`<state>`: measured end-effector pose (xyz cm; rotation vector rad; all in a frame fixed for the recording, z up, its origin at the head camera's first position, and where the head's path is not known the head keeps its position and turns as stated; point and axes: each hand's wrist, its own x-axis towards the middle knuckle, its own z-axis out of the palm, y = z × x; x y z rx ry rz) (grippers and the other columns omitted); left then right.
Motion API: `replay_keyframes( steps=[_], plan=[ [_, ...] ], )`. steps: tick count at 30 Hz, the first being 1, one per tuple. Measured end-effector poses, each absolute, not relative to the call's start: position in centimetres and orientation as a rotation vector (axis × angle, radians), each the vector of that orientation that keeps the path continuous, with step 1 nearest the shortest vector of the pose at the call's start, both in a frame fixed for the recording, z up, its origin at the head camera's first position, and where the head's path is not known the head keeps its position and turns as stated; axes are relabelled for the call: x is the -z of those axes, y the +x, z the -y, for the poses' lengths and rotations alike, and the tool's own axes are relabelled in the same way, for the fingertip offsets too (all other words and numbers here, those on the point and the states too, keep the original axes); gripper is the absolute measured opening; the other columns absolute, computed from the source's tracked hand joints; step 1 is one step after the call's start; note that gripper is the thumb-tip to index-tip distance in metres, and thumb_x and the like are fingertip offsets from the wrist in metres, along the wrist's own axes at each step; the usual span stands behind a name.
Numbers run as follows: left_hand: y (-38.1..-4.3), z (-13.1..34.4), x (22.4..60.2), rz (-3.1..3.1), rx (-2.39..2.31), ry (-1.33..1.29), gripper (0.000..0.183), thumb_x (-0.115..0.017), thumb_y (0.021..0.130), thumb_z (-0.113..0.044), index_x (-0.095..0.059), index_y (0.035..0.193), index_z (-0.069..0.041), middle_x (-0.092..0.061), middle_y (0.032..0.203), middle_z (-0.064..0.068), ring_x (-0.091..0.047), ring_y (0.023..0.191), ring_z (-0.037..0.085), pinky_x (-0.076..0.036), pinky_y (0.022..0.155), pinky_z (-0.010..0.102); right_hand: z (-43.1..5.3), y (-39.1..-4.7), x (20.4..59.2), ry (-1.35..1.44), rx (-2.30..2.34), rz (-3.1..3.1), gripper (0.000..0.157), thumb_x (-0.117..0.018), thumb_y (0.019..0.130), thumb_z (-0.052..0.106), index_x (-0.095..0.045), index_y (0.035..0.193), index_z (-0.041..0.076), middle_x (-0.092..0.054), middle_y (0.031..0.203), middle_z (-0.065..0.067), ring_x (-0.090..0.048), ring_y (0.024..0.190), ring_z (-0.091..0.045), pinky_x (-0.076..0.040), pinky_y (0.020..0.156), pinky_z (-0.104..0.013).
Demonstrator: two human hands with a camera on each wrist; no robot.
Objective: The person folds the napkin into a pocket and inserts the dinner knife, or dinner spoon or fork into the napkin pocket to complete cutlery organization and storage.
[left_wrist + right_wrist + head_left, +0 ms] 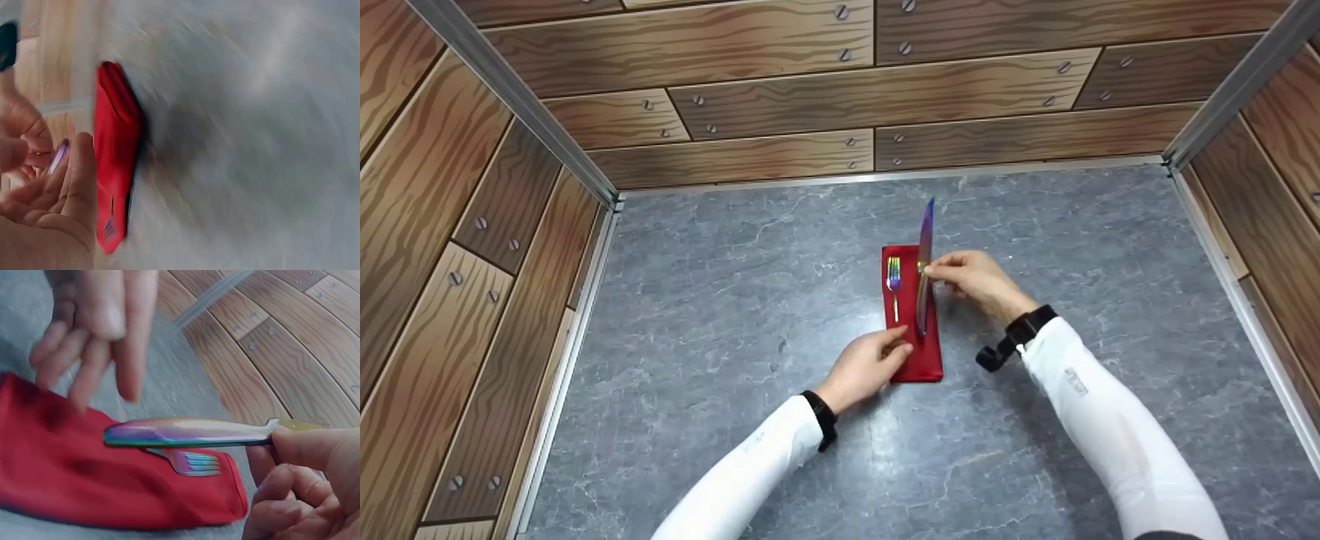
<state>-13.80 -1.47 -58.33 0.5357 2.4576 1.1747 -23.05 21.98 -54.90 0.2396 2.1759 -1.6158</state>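
My right hand (979, 281) pinches a rainbow-coloured table knife (185, 432) where handle meets blade. In the head view its blade points to the far wall, its handle toward me, over the right side of a folded red napkin (919, 367). A matching fork (893, 281) lies on the napkin's left side, tines away from me; in the right wrist view the knife handle overlaps its stem. My left hand (866, 367), fingers loosely extended, is by the napkin's near left edge and holds nothing. In the left wrist view, fingers hide most of the knife.
The napkin lies lengthwise on a grey marbled tabletop (720, 300). Wood-patterned panels (780, 90) stand behind it and on both sides, with metal strips (1215, 97) at the corners. Black bands (1027, 324) circle both wrists over white sleeves.
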Motion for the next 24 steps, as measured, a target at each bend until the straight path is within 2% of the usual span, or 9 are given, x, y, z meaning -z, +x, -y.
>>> replay_keyframes(
  steps=[2,4,6,8,10,14,19,22,24],
  plan=[
    [-13.7,2.1,58.6,-2.589,-0.834,0.808,0.058,-0.052,0.107,-0.04,-0.043,0.157,-0.012,-0.058,0.152,0.004,-0.056,0.139,0.018,-0.045,0.118,0.034,-22.4,-23.5,54.7,0.255,1.606,-2.199,0.035,-0.075,0.094,0.031,-0.071,0.118,0.006,-0.069,0.091,0.01,-0.055,0.07,-0.004,-0.049,0.064,-0.02],
    [-13.5,2.7,59.2,-2.637,-0.509,1.091,0.067,-0.047,0.107,-0.046,-0.03,0.163,-0.013,-0.039,0.166,0.004,-0.036,0.155,0.021,-0.032,0.128,0.037,-22.6,-23.9,54.7,0.268,1.607,-2.213,0.037,-0.075,0.094,0.031,-0.07,0.12,0.005,-0.069,0.092,0.011,-0.055,0.071,-0.004,-0.05,0.065,-0.02],
    [-13.2,3.3,60.1,-2.623,-0.253,1.326,0.074,-0.041,0.107,-0.053,-0.018,0.166,-0.013,-0.023,0.173,0.005,-0.02,0.161,0.023,-0.02,0.132,0.039,-22.8,-24.4,54.7,0.29,1.607,-2.225,0.038,-0.075,0.095,0.03,-0.069,0.121,0.004,-0.069,0.091,0.011,-0.055,0.071,-0.005,-0.05,0.064,-0.02],
    [-12.8,3.8,61.0,-2.593,-0.078,1.485,0.079,-0.036,0.107,-0.058,-0.011,0.167,-0.013,-0.013,0.175,0.006,-0.009,0.163,0.025,-0.013,0.133,0.041,-23.0,-24.8,54.6,0.316,1.602,-2.24,0.038,-0.074,0.096,0.031,-0.069,0.122,0.004,-0.069,0.091,0.011,-0.055,0.071,-0.004,-0.051,0.065,-0.019],
    [-12.4,4.2,61.8,-2.584,0.032,1.574,0.083,-0.031,0.106,-0.064,-0.009,0.167,-0.013,-0.01,0.175,0.006,-0.007,0.163,0.024,-0.012,0.134,0.04,-23.1,-25.3,54.6,0.339,1.587,-2.268,0.038,-0.073,0.096,0.031,-0.069,0.123,0.005,-0.068,0.09,0.012,-0.054,0.069,-0.004,-0.049,0.062,-0.018],
    [-12.0,4.5,62.7,-2.597,0.142,1.657,0.087,-0.026,0.104,-0.069,-0.011,0.166,-0.011,-0.012,0.175,0.007,-0.011,0.163,0.024,-0.012,0.134,0.038,-23.2,-26.2,54.4,0.373,1.609,-2.292,0.038,-0.071,0.097,0.032,-0.069,0.124,0.006,-0.068,0.088,0.012,-0.051,0.064,-0.001,-0.043,0.057,-0.016],
    [-11.9,4.5,62.9,-2.615,0.209,1.681,0.088,-0.024,0.103,-0.07,-0.013,0.166,-0.01,-0.013,0.175,0.008,-0.013,0.163,0.025,-0.013,0.134,0.038,-22.6,-27.2,54.3,0.387,1.7,-2.292,0.03,-0.071,0.097,0.028,-0.07,0.116,0.005,-0.063,0.081,0.012,-0.047,0.061,-0.001,-0.039,0.055,-0.016],
    [-11.8,4.4,63.0,-2.623,0.229,1.683,0.089,-0.023,0.103,-0.071,-0.012,0.166,-0.01,-0.013,0.175,0.008,-0.013,0.163,0.026,-0.014,0.133,0.039,-22.1,-27.5,54.7,0.363,1.704,-2.328,0.027,-0.07,0.098,0.027,-0.07,0.113,0.004,-0.062,0.08,0.013,-0.049,0.065,-0.003,-0.04,0.058,-0.017],
    [-11.8,4.5,63.1,-2.626,0.229,1.677,0.089,-0.023,0.103,-0.071,-0.011,0.166,-0.01,-0.012,0.175,0.009,-0.012,0.163,0.025,-0.014,0.133,0.039,-21.7,-27.6,55.1,0.333,1.663,-2.363,0.028,-0.07,0.098,0.025,-0.07,0.113,0.001,-0.063,0.082,0.014,-0.053,0.073,-0.006,-0.042,0.062,-0.018]
  ],
)
